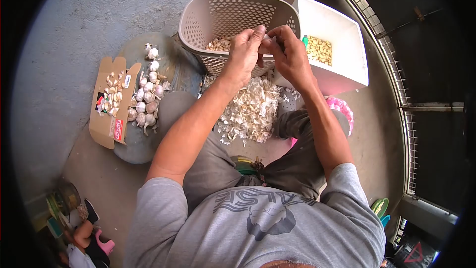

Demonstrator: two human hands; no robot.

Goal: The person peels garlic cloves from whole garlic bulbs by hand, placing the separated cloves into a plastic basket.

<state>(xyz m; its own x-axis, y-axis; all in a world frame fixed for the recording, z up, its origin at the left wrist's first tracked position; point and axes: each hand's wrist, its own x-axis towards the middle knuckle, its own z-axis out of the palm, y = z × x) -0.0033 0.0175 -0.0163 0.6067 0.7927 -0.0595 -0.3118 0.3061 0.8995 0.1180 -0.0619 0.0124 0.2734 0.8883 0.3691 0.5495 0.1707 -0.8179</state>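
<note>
Over the front rim of a taupe perforated basket (238,0), my two hands meet. My left hand (243,54) is closed, thumb up, pinching a small pale piece that looks like a garlic clove (268,38). Curled in against the same piece are the fingers of my right hand (292,54). From behind that hand sticks a short green handle (305,41); whatever it belongs to is hidden. Unpeeled cloves (218,44) lie inside the basket. Beside it, a white foam box (342,25) holds peeled cloves (320,50).
Papery garlic skins (250,106) are heaped between my legs. To the left, whole garlic bulbs (148,94) lie on a round stool (131,154) beside cardboard (101,131) bearing loose cloves (114,92). Another person (84,238) is at lower left. A barred gate (406,114) stands right.
</note>
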